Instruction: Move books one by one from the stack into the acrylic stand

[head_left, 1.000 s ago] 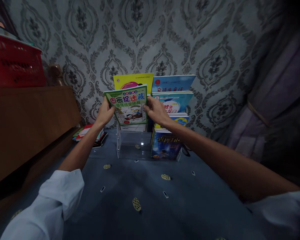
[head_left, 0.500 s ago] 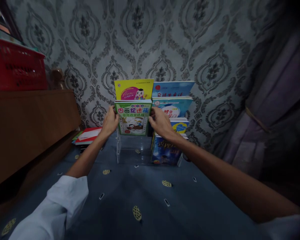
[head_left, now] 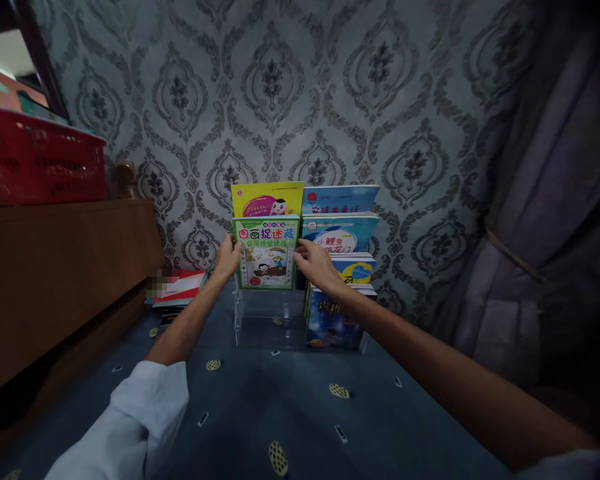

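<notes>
A green picture book (head_left: 267, 257) stands upright in a clear acrylic rack (head_left: 270, 320), in front of a yellow book (head_left: 250, 200). My left hand (head_left: 227, 257) grips the green book's left edge. At its right edge, my right hand (head_left: 315, 260) pinches it between thumb and fingers. On the rack's right side a blue book (head_left: 340, 198), a light-blue book (head_left: 360, 230), a blue-and-yellow book (head_left: 360, 270) and a dark-blue book (head_left: 333, 327) stand in stepped rows. My right wrist partly covers the lower ones.
To the left, a red-covered stack of books (head_left: 187, 287) lies on the dark patterned cloth (head_left: 250, 413). A red basket (head_left: 40, 160) sits on a brown wooden cabinet (head_left: 80, 267). Patterned wallpaper (head_left: 320, 100) rises behind the rack, and a curtain (head_left: 525, 267) hangs at the right.
The camera view has tilted up a little, so everything appears lower. Both hands keep their places at the green book's sides, and the book stays in the same spot in the rack.
</notes>
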Demonstrator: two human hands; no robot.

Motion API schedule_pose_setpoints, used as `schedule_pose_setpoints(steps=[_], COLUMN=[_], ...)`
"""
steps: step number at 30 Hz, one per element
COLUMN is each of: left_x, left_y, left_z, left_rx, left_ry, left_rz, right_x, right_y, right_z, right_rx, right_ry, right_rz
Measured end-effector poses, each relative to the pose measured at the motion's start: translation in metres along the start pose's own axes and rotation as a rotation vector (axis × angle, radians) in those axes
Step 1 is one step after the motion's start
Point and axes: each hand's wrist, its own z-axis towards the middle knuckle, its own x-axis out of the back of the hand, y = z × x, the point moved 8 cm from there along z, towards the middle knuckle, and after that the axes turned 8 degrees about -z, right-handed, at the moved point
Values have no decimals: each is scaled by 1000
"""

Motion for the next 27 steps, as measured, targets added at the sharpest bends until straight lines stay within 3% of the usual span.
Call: schedule_pose_setpoints(steps=[4,14,27], left_x=[-3,-7,-6], left_y=[-2,0,2], left_z=[10,20,10], left_rx=[61,140,107], left_ry=[36,-4,36], left_rz=[55,160,139], right_x=[2,-14,-14], right_y=[-1,1,-3], right_z=[0,4,-5], right_rx=[53,39,8], right_ry=[71,-36,-80], right_rz=[-4,129,86])
